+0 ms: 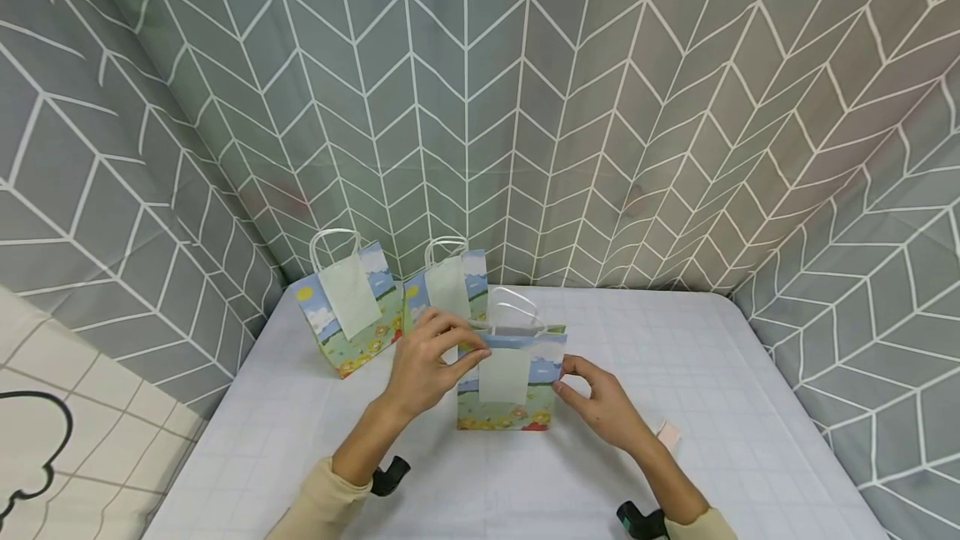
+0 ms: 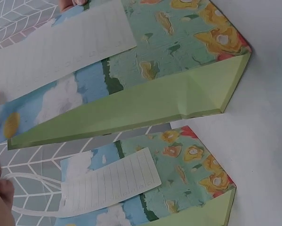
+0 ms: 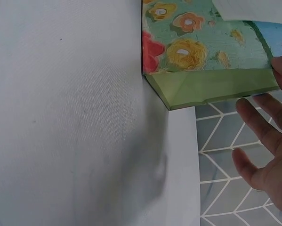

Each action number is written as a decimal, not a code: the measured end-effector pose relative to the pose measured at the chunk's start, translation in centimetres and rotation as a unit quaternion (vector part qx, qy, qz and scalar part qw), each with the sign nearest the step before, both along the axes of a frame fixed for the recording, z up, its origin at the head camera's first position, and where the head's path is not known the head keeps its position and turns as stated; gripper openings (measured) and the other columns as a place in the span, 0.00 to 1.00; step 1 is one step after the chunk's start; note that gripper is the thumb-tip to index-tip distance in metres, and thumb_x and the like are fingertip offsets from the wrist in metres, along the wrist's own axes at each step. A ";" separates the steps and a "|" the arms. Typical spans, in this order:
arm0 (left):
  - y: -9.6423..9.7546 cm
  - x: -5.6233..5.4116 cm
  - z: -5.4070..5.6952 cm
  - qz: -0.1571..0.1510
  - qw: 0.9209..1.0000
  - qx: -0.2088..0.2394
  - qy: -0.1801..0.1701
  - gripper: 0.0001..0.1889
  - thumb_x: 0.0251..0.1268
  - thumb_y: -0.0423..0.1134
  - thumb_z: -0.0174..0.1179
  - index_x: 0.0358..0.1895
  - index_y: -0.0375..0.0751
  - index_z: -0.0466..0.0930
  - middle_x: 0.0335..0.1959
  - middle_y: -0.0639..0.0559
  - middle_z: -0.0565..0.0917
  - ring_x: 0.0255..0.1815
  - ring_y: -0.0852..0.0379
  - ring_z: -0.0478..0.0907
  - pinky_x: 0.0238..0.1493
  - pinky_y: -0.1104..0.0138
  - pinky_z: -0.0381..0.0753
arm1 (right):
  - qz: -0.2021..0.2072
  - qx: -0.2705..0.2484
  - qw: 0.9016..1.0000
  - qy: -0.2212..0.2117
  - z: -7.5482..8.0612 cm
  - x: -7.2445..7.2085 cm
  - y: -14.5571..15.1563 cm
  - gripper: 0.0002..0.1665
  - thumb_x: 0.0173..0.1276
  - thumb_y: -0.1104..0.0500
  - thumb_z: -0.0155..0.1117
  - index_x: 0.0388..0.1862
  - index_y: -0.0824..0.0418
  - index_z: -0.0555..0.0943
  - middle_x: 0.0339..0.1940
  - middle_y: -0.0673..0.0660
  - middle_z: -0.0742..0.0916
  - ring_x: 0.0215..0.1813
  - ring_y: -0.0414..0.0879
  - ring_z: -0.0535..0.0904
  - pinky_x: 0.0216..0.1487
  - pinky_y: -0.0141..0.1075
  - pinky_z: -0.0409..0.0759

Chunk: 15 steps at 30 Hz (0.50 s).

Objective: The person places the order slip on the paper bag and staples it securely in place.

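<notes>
A paper gift bag (image 1: pixel 504 417) printed with sky, meadow and flowers stands upright on the table, its white twisted handles up. Against its front lies a white card (image 1: pixel 502 377), ruled with lines in the left wrist view. My left hand (image 1: pixel 426 359) reaches over the bag's left side, thumb and forefinger pinching the card's upper left corner. With thumb and fingers, my right hand (image 1: pixel 602 402) holds the bag by its right edge. The right wrist view shows the thumb on the printed front, other fingers (image 3: pixel 256 120) spread beside the green side panel.
Two matching bags, one far left (image 1: pixel 324 323) and one behind the middle (image 1: pixel 477 282), stand with white cards on their fronts. A small pale pink object (image 1: pixel 667 435) lies beside my right wrist. Patterned curtains (image 1: pixel 465 107) rise behind the white table (image 1: pixel 675 332).
</notes>
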State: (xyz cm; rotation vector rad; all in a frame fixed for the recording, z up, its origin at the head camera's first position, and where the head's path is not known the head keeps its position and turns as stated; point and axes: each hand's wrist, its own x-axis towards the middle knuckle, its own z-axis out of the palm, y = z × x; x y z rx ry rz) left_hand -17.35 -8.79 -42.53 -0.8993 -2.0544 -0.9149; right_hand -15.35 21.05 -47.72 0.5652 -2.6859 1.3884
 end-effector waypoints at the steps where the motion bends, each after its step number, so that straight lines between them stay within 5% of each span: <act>1: 0.1 -0.1 0.1 0.006 1.000 0.001 0.005 0.07 0.52 0.43 0.78 0.33 0.55 0.89 0.40 0.60 0.83 0.40 0.57 0.72 0.38 0.67 0.71 | -0.001 0.001 1.000 -0.001 0.0 0.0 0.0 0.07 0.72 0.52 0.67 0.45 0.46 0.79 0.55 0.49 0.86 0.64 0.53 0.78 0.65 0.60 0.70; 7: 0.4 -0.3 0.3 0.018 1.000 0.007 0.000 0.07 0.53 0.44 0.77 0.32 0.56 0.88 0.52 0.52 0.80 0.44 0.51 0.71 0.47 0.55 0.67 | 0.002 0.001 1.000 0.000 0.0 0.2 -0.3 0.07 0.72 0.53 0.67 0.45 0.46 0.79 0.55 0.49 0.86 0.67 0.54 0.77 0.67 0.60 0.69; 15: 0.7 -0.3 -0.1 0.003 0.999 0.015 -0.032 0.08 0.54 0.41 0.77 0.32 0.52 0.86 0.52 0.52 0.85 0.56 0.52 0.78 0.55 0.50 0.70 | 0.003 -0.006 1.000 -0.006 0.2 0.5 -0.6 0.08 0.71 0.57 0.68 0.45 0.48 0.79 0.53 0.47 0.86 0.72 0.59 0.71 0.69 0.62 0.66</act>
